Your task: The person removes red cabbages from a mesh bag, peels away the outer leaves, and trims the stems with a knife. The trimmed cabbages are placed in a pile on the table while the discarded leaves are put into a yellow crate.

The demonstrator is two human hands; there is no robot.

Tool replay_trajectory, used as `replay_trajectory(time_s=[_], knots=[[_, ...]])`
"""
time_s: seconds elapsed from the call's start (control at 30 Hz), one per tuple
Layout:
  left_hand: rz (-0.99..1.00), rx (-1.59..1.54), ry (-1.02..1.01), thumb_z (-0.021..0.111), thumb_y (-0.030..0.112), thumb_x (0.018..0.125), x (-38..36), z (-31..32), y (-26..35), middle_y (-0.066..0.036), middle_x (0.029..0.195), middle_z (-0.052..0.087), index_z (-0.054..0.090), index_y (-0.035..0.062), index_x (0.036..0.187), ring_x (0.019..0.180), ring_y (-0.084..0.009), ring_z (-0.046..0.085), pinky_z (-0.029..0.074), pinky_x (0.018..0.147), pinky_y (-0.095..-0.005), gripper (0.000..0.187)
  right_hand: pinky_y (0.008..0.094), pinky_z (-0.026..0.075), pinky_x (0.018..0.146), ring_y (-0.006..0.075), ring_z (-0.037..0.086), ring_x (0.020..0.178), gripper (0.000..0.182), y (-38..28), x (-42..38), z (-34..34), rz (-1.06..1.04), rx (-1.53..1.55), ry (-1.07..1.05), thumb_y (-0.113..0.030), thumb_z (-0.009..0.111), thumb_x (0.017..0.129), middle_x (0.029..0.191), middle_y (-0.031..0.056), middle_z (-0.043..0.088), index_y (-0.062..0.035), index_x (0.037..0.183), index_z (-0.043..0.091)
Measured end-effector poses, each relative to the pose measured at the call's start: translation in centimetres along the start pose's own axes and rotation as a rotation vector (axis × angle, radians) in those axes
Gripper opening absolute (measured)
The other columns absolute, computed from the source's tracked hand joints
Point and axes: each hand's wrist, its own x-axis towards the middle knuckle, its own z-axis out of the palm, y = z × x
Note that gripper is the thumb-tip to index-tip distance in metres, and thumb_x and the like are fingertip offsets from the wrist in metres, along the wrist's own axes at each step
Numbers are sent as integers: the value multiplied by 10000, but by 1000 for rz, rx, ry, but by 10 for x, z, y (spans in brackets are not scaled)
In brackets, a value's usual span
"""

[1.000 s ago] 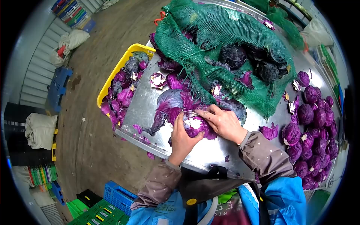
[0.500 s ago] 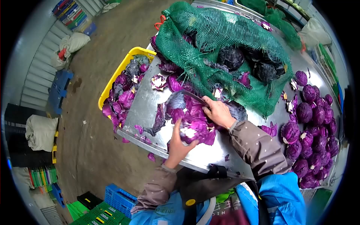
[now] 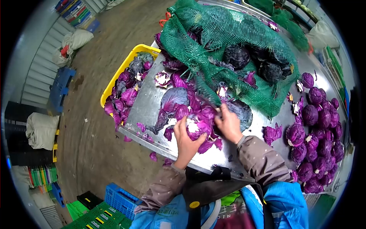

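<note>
My left hand grips a red cabbage from its near left side, the pale cut stem end facing up. Just right of the cabbage, my right hand is closed on a knife; its blade is smeared by motion and its handle mostly hidden. Loose purple leaves lie under and around the cabbage, with a broad dull outer leaf beyond it. Past my right hand rests a dark, bluish leafy piece, beside a green mesh sack that holds several dark cabbages.
Trimmed red cabbages are piled on the right of the metal table. A yellow crate full of leaves stands off its left edge. Green crates and a blue crate are on the floor at lower left.
The cabbage in my left hand has turned and more leaves lie loose around it. My right hand has shifted slightly right and down with the knife. The broad outer leaf now lies flatter.
</note>
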Motion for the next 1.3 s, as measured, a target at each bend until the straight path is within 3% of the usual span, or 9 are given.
replay_trajectory(time_s=[0.13,0.23,0.27,0.33,0.53,0.67,0.9,1.07,1.3], knots=[[148,-10,-152,789,213,630,4,-12,-4,-207,1298,368,317,12,1361,1211,-346,385,317,1024,-422,893,500,469,716,395,618,837,422,7,0,-48,153,-112,-237,-318,598,834,875,194,649,-77,1162,485],[41,-113,-112,807,179,617,5,-10,2,-203,1306,375,240,-26,1368,1205,-324,403,334,1019,-395,963,440,502,628,342,630,752,438,-7,-10,-51,-308,8,-10,-301,554,878,968,154,623,-204,1295,460],[26,-105,-82,810,181,616,4,-8,5,-203,1289,384,246,-29,1356,1200,-316,407,341,1013,-394,954,375,502,524,278,617,676,467,-12,-15,-57,-308,-166,-164,-247,563,864,904,101,588,-254,1319,456],[27,-100,-42,816,195,612,2,0,-2,-208,1245,389,278,-24,1315,1168,-338,417,357,989,-409,912,330,482,462,230,594,625,477,-24,-17,-61,-515,-248,-128,-206,578,839,830,66,541,-286,1301,493],[69,3,19,822,207,607,3,4,7,-192,1137,399,345,-28,1193,1075,-353,449,394,921,-424,792,325,477,485,199,593,678,564,-24,-1,-53,-656,-387,-139,-152,618,762,852,85,500,-301,1295,511],[110,57,-9,818,222,605,7,8,10,-212,1179,404,349,-41,1205,1098,-371,453,415,919,-420,805,323,476,491,202,583,603,540,-38,18,-45,-636,-490,-47,-69,535,768,801,86,475,-256,1274,537],[83,73,-34,818,229,598,2,6,9,-212,1185,397,339,-48,1227,1114,-369,445,405,936,-419,837,409,488,561,304,628,664,278,-35,58,-14,-432,-345,-220,-269,605,814,749,131,616,-142,1059,635],[30,-93,-74,824,219,595,-9,-3,-16,-192,1189,390,321,-41,1241,1127,-335,439,396,953,-398,860,464,488,676,361,627,773,349,-3,77,2,-281,-271,-274,-334,625,820,809,190,642,-91,1070,620],[5,-71,-27,829,201,603,-15,-2,-4,-183,1182,387,305,-14,1261,1108,-318,458,399,941,-396,869,439,500,664,366,630,748,639,-60,19,-50,-179,-115,-343,-438,670,738,846,228,626,31,1149,536]])
